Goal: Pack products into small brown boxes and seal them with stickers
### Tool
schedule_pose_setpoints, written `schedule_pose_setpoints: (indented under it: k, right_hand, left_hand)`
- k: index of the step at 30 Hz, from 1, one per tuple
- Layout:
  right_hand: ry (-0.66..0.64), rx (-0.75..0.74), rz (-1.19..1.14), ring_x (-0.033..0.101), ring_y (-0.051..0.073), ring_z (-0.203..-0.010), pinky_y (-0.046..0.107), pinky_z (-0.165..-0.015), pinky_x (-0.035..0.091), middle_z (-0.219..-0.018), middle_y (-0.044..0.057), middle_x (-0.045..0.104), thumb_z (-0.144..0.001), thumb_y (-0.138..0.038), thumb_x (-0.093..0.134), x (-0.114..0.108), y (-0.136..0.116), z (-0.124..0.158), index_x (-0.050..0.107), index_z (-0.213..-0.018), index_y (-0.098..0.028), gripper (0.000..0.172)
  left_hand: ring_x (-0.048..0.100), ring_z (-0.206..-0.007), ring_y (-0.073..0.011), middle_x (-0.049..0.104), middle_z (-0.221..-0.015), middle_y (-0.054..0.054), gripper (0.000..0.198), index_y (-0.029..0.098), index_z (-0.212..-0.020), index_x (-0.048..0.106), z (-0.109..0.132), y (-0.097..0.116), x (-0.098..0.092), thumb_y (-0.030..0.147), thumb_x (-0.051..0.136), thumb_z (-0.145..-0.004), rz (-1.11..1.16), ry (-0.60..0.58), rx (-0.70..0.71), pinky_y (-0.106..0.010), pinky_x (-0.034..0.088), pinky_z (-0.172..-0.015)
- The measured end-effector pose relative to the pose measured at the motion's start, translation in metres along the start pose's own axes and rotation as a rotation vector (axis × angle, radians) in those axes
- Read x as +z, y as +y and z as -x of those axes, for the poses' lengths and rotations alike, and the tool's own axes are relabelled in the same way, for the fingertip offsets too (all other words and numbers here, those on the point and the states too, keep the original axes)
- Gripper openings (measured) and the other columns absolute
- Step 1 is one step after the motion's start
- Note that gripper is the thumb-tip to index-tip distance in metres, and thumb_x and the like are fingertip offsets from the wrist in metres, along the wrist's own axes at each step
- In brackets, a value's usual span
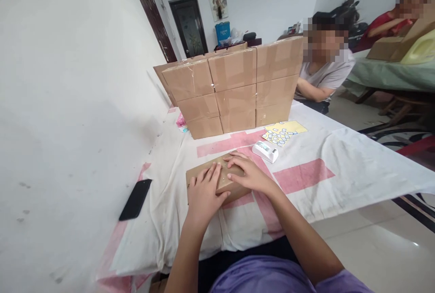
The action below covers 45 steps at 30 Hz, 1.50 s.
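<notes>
A small closed cardboard box [221,187] lies on the table in front of me. My left hand [206,188] rests on its top and near edge, fingers stretched out flat. On the right part of the same box lies my right hand [244,173], its fingers spread over the top. Neither hand is wrapped round anything. Just beyond my right hand sits a white handheld device [265,151] with a small greenish panel. Behind it is a yellow sheet [295,126] with several small blue-edged labels on it.
Stacked cardboard boxes [235,98] form a wall across the back of the table. A black phone [136,199] lies at the left near the white wall. The white and pink tablecloth [316,193] has folds. One person [326,70] sits at the right; another sits farther back.
</notes>
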State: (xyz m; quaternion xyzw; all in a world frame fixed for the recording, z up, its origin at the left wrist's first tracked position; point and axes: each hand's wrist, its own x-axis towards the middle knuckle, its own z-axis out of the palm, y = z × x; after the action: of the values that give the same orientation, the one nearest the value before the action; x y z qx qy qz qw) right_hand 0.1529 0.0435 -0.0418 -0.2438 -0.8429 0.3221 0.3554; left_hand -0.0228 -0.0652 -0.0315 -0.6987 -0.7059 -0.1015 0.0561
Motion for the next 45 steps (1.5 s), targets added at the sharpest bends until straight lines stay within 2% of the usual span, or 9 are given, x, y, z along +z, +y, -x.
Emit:
schedule_pose_setpoints:
  k: [6,10,13,18,25,31,38,42,45]
  right_hand:
    - [0.085,0.005,-0.2,0.053,0.025,-0.137,0.048,-0.113,0.043,-0.137,0.007,0.065,-0.095,-0.035,0.06,-0.019,0.024,0.013,0.066,-0.112,-0.027,0.02]
    - [0.391,0.207,-0.007,0.069,0.024,-0.111,0.039,-0.095,0.054,-0.114,0.009,0.075,-0.095,-0.039,0.053,-0.077,0.088,0.019,0.068,-0.096,-0.021,0.024]
    - [0.453,0.47,0.325,0.072,0.024,-0.098,0.035,-0.088,0.055,-0.104,0.012,0.076,-0.094,-0.03,0.045,-0.136,0.146,0.016,0.07,-0.092,-0.016,0.028]
    - [0.36,0.575,0.555,0.067,0.026,-0.097,0.041,-0.091,0.051,-0.114,0.014,0.073,-0.088,-0.02,0.049,-0.197,0.221,-0.007,0.076,-0.103,-0.015,0.031]
    - [0.054,0.523,0.711,0.056,0.033,-0.116,0.047,-0.098,0.044,-0.129,0.015,0.066,-0.087,-0.018,0.055,-0.196,0.278,-0.059,0.077,-0.116,-0.02,0.036]
    - [-0.14,0.399,0.717,0.056,0.029,-0.113,0.04,-0.096,0.041,-0.127,0.011,0.065,-0.082,-0.015,0.061,-0.184,0.29,-0.086,0.079,-0.098,-0.021,0.025]
    - [0.007,0.425,0.639,0.06,0.023,-0.085,0.036,-0.079,0.045,-0.105,0.018,0.066,-0.09,-0.015,0.047,-0.179,0.28,-0.081,0.065,-0.098,-0.011,0.02]
    - [0.111,0.397,0.512,0.062,0.022,-0.086,0.032,-0.076,0.047,-0.1,0.014,0.066,-0.094,-0.023,0.045,-0.168,0.244,-0.074,0.058,-0.096,-0.015,0.015]
    - [0.142,0.286,0.135,0.062,0.019,-0.085,0.029,-0.074,0.048,-0.093,0.007,0.065,-0.096,-0.033,0.049,-0.137,0.191,-0.054,0.053,-0.093,-0.02,0.014]
  left_hand:
    - [0.049,-0.139,-0.0333,0.044,-0.158,-0.003,0.07,0.032,-0.152,0.043,0.007,-0.006,0.009,0.045,0.068,-0.088,-0.025,0.111,0.079,-0.049,0.04,-0.103]
    - [0.055,-0.135,-0.0307,0.054,-0.15,-0.004,0.059,0.031,-0.149,0.049,0.012,-0.013,0.019,0.044,0.063,-0.092,-0.016,0.227,0.17,-0.047,0.038,-0.106]
    - [0.061,-0.129,-0.0302,0.06,-0.144,-0.004,0.053,0.031,-0.145,0.054,0.012,-0.018,0.025,0.044,0.06,-0.094,-0.012,0.307,0.229,-0.045,0.04,-0.104]
    - [0.066,-0.122,-0.0278,0.066,-0.137,-0.005,0.053,0.025,-0.143,0.055,0.006,-0.023,0.028,0.04,0.064,-0.093,-0.059,0.449,0.334,-0.04,0.046,-0.099]
    - [0.067,-0.119,-0.0262,0.069,-0.133,-0.007,0.048,0.014,-0.138,0.059,0.001,-0.022,0.023,0.035,0.064,-0.095,-0.131,0.49,0.386,-0.04,0.046,-0.1]
    - [0.069,-0.115,-0.026,0.07,-0.131,-0.007,0.047,0.012,-0.135,0.062,-0.004,-0.021,0.018,0.035,0.065,-0.095,-0.143,0.486,0.406,-0.04,0.046,-0.097]
    - [0.068,-0.116,-0.0272,0.069,-0.133,-0.007,0.047,0.013,-0.134,0.063,-0.006,-0.02,0.02,0.036,0.067,-0.094,-0.127,0.47,0.398,-0.041,0.046,-0.098]
    - [0.067,-0.119,-0.0271,0.069,-0.133,-0.007,0.047,0.014,-0.135,0.061,-0.006,-0.031,0.018,0.035,0.067,-0.093,-0.086,0.449,0.41,-0.041,0.046,-0.099]
    - [0.067,-0.12,-0.0269,0.071,-0.131,-0.007,0.049,0.015,-0.134,0.061,-0.007,-0.047,0.012,0.036,0.07,-0.091,-0.016,0.402,0.488,-0.041,0.048,-0.099]
